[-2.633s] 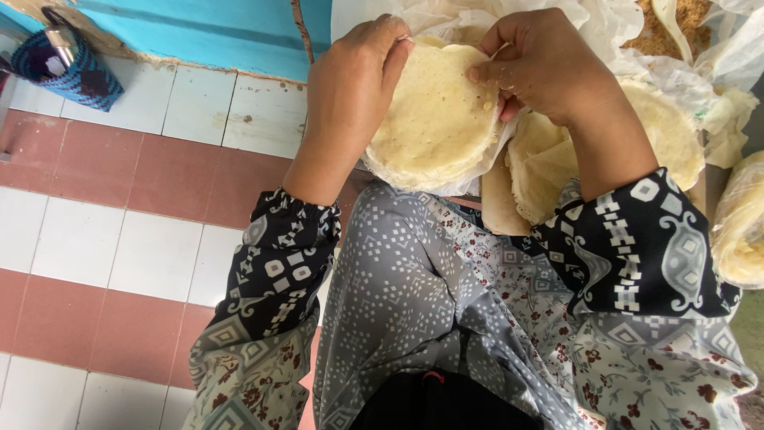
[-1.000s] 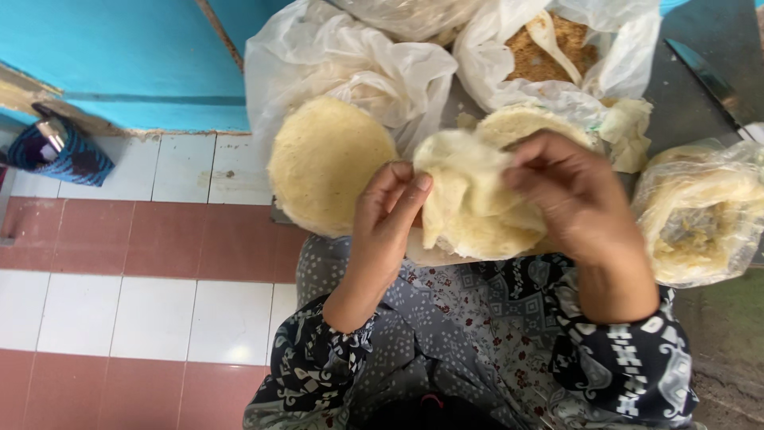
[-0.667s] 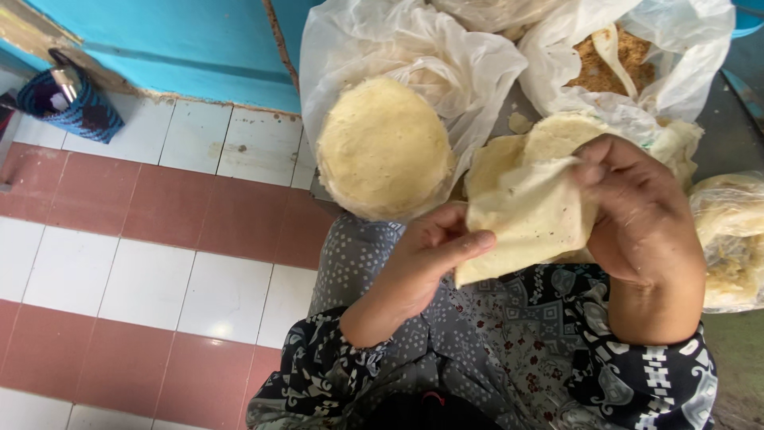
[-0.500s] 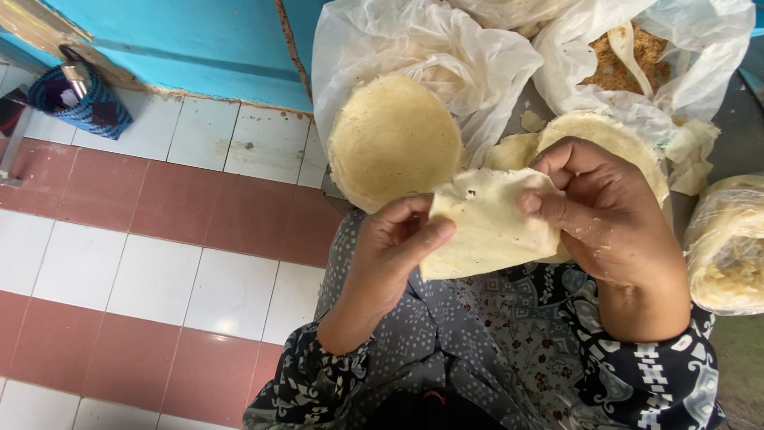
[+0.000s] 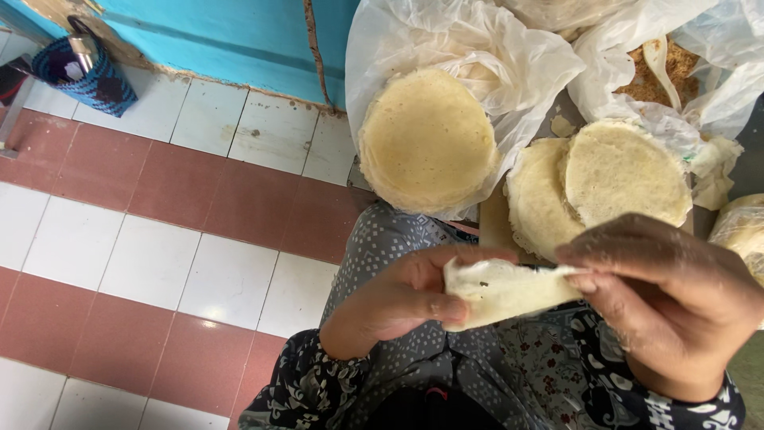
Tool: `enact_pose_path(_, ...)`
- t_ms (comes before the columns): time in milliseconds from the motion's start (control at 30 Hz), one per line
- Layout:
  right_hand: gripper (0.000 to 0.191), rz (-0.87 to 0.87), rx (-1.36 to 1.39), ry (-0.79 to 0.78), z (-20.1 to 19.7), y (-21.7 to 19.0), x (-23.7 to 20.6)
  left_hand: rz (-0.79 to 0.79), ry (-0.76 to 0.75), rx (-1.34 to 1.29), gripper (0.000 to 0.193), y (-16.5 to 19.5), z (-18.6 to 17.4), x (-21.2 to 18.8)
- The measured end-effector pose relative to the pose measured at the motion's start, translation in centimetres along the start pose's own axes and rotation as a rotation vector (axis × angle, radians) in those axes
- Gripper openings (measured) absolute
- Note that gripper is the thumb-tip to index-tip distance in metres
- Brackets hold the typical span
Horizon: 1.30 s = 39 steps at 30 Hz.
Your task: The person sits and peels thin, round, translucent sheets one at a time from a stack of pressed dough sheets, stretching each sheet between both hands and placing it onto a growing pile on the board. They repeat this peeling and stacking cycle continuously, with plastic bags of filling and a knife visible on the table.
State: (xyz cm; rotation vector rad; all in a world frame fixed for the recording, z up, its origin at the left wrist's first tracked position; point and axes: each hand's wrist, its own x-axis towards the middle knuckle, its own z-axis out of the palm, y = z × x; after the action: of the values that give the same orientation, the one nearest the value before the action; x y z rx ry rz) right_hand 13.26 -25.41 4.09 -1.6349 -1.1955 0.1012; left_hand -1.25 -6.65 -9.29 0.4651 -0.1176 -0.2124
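Both hands raised over the lap, pinching one thin flatbread wrapper [image 5: 509, 291] between them. Left hand [image 5: 406, 299] closed on its near-left edge, thumb on top, fingers curled beneath. Right hand [image 5: 676, 306] closed on the opposite edge, fingertips pressed to the sheet. Wrapper looks folded or doubled over; hard to tell from this angle. Pale cream, a few dark specks.

Beyond the left hand: a round stack of wrappers [image 5: 430, 139] lying on an open clear plastic bag [image 5: 493, 56]. Beyond the right hand: two more rounds [image 5: 613, 175], overlapping, resting on the worktop [image 5: 492, 227]. Farther out past the right hand, a second bag holding brown crumbly filling [image 5: 649, 84] with a pale spoon [image 5: 662, 64] in it. Another bagged stack [image 5: 740, 227] just beside the right hand's outer edge.

Well off to the left of the left hand: red-and-white tiled floor [image 5: 159, 239], a turquoise wall [image 5: 239, 36], a small blue woven basket [image 5: 83, 72].
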Motion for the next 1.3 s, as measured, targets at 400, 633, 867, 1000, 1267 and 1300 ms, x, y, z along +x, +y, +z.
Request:
enact_pose_path(400, 0.007, 0.112, -0.139, 0.063, 2.4, 2.5, 3.6, 0.962, 0.550, 0.898, 0.018, 2.5, -2.2, 1.3)
enact_pose_path(633, 0.010, 0.159, -0.136, -0.096, 5.6, 11.6, 11.3, 0.893, 0.936, 1.496, 0.012, 9.5, -3.2, 5.3)
enact_pose_path(867, 0.013, 0.330, -0.203, -0.217, 5.0, 12.3, 12.1, 0.796, 0.893, 1.673, 0.010, 11.2, -3.0, 5.2)
enact_pose_path(1000, 0.014, 0.358, -0.188, -0.192, 5.5, 12.0, 12.6, 0.746, 0.921, 1.717, 0.009, 12.3, -3.1, 6.1)
enact_pose_path(1267, 0.014, 0.465, -0.322, -0.242, 5.6, 11.0, 12.9, 0.762, 1.082, 2.080, 0.010, 11.5, -3.8, 6.3)
enact_pose_path(1300, 0.013, 0.447, -0.343, -0.251, 5.2, 10.6, 12.8, 0.731, 1.116, 2.119, 0.010, 11.5, -3.7, 6.2)
